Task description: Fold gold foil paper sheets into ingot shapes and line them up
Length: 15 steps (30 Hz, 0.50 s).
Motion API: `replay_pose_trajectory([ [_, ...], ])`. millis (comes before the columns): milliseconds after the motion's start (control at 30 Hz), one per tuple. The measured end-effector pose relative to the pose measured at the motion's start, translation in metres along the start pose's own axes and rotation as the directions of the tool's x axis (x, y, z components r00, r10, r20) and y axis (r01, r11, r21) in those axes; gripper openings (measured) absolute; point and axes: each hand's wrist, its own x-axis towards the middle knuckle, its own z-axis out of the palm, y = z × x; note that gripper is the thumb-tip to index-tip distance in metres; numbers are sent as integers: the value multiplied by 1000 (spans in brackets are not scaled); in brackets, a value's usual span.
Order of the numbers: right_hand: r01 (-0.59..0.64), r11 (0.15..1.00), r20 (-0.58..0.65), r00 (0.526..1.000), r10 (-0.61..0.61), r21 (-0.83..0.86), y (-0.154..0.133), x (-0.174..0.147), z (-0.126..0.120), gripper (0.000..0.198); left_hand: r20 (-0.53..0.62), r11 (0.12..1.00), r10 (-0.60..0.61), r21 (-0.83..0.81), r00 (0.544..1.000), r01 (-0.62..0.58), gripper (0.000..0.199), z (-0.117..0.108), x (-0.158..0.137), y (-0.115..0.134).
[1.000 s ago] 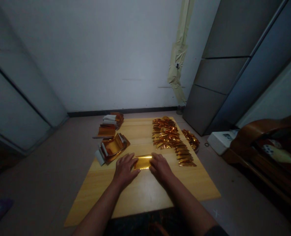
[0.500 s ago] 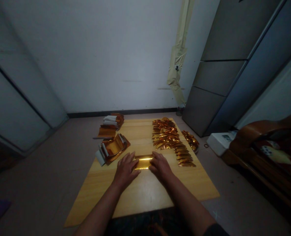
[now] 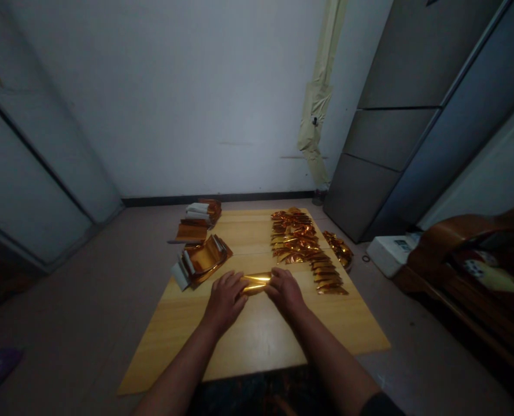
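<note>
Between my two hands is a sheet of shiny gold foil paper (image 3: 257, 282), bent lengthwise into a narrow, partly curled shape. My left hand (image 3: 227, 297) grips its left end, with fingers over the top edge and thumb at the near side. At the right end my right hand (image 3: 286, 290) pinches it the same way. Left of my left hand lies a stack of gold foil paper (image 3: 204, 257) with grey-white edges. To the right of my right hand sit rows of folded gold foil pieces (image 3: 294, 234), with a shorter row (image 3: 327, 276) closer to me.
The wooden board (image 3: 239, 358) carries everything. More foil paper bundles (image 3: 198, 222) rest at its far left corner. Beyond its right edge stands a container of folded gold pieces (image 3: 339, 250). A white box (image 3: 387, 254), wooden furniture (image 3: 465, 248) and a grey refrigerator (image 3: 382, 138) are on the right.
The gold foil paper lay flatter and broader half a second ago; now it is narrower and creased. My fingers have closed further around both ends. The camera view has shifted slightly.
</note>
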Motion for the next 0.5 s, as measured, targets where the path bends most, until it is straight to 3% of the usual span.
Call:
replay_pose_trajectory([
  [300, 8, 999, 8, 1000, -9, 51, -3, -5, -5, 10, 1, 995, 98, -36, 995, -98, 25, 2, 0, 1],
  [433, 67, 994, -48, 997, -64, 81, -6, -13, -8, 35, -4, 995, 86, -53, 996, -86, 26, 2, 0, 0],
  [500, 129, 988, -66, 990, -124, 82, -8, -15, -9, 35, 1, 994, 78, -72, 997, -77, 27, 1, 0, 0],
])
